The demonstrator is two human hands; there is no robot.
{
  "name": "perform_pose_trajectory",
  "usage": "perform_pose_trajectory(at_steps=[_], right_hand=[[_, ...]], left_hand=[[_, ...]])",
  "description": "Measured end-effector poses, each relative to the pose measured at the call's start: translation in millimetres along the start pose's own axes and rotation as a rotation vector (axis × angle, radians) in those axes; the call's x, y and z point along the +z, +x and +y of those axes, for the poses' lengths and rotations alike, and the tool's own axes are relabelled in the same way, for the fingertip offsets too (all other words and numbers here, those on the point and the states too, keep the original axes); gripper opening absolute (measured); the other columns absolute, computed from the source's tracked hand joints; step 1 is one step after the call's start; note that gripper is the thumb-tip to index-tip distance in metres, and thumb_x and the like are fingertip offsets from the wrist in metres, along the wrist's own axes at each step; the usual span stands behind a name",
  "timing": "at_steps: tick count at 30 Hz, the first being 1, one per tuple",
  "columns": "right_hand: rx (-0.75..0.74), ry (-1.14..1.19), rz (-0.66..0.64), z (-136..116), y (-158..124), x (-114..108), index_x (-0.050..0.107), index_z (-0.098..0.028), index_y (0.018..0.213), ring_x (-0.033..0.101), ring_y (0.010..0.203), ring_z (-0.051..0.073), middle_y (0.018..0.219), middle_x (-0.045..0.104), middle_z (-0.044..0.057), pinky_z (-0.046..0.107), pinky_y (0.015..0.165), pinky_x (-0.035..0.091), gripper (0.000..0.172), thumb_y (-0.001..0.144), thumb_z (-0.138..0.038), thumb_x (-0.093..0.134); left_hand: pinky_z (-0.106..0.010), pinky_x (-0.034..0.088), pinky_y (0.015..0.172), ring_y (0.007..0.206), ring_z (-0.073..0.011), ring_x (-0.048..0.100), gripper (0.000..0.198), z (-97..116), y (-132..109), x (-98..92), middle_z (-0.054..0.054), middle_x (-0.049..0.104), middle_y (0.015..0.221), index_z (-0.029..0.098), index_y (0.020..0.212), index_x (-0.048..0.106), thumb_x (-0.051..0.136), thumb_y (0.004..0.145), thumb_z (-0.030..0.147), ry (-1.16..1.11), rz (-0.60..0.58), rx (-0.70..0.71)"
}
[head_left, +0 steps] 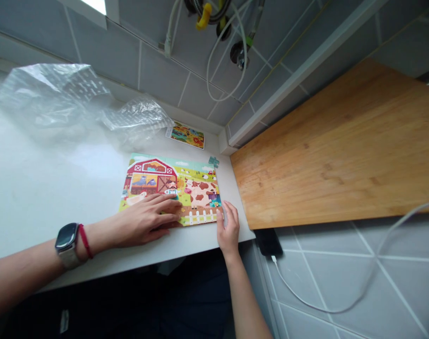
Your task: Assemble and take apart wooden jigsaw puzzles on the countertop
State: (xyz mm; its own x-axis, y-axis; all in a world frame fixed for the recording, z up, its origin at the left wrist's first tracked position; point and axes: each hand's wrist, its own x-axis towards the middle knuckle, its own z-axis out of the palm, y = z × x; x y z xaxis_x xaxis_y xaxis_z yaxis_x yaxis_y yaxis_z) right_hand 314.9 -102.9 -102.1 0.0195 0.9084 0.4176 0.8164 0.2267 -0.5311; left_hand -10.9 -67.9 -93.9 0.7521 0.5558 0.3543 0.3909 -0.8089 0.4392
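Observation:
A farm-scene jigsaw puzzle [200,188] lies on the white tabletop, showing a red barn and a brown-spotted cow. Its pieces sit together in a rectangle. My left hand [147,219] rests flat over the lower left part, fingers stretched out, hiding some of the picture. At the lower right corner, my right hand [229,226] touches the puzzle's edge, thumb and fingers apart. A dark purple and teal patch [214,200] stands out near the cow's rear. One loose teal puzzle piece [214,162] lies just beyond the upper right corner.
Crumpled clear plastic [59,94] lies along the back left. A small colourful picture card [188,135] sits by the wall. To the right is a wooden board [341,155], with a black phone [268,242] and white cable [320,308] below it. Hoses [242,52] hang above.

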Motion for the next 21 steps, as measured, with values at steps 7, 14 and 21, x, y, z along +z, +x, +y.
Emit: perform_pose_trajectory(at_steps=[7, 14, 21], right_hand=[[0.022, -0.048, 0.088, 1.8, -2.8, 7.7, 0.072, -0.019, 0.128, 0.062, 0.126, 0.03, 0.129, 0.067, 0.017, 0.051, 0.11, 0.052, 0.035, 0.106, -0.036, 0.05], [-0.065, -0.083, -0.005, 0.9, -3.9, 5.2, 0.066, -0.019, 0.139, 0.06, 0.13, 0.031, 0.134, 0.066, 0.016, 0.051, 0.114, 0.049, 0.04, 0.104, -0.032, 0.05], [0.054, -0.232, -0.201, -1.1, -4.2, 7.6, 0.036, -0.014, 0.165, 0.027, 0.16, 0.04, 0.169, 0.038, 0.02, 0.059, 0.125, 0.034, 0.074, 0.105, -0.056, 0.048]], left_hand=[[-0.044, 0.047, 0.112, 0.128, -0.0284, 0.062, 0.026, -2.7, 3.5, -1.8, -0.008, 0.065, 0.143, 0.033, 0.126, 0.073, 0.064, 0.102, 0.041, 0.036, -0.024, 0.023], [-0.052, 0.044, 0.115, 0.132, -0.0328, 0.06, 0.027, 15.5, 4.9, -2.9, -0.009, 0.066, 0.142, 0.03, 0.128, 0.07, 0.062, 0.103, 0.035, 0.211, -0.044, 0.005], [-0.044, 0.049, 0.108, 0.133, -0.0291, 0.06, 0.017, 50.1, 13.3, -11.1, -0.009, 0.073, 0.112, 0.02, 0.103, 0.065, 0.05, 0.101, 0.013, 0.178, -0.028, 0.043]])
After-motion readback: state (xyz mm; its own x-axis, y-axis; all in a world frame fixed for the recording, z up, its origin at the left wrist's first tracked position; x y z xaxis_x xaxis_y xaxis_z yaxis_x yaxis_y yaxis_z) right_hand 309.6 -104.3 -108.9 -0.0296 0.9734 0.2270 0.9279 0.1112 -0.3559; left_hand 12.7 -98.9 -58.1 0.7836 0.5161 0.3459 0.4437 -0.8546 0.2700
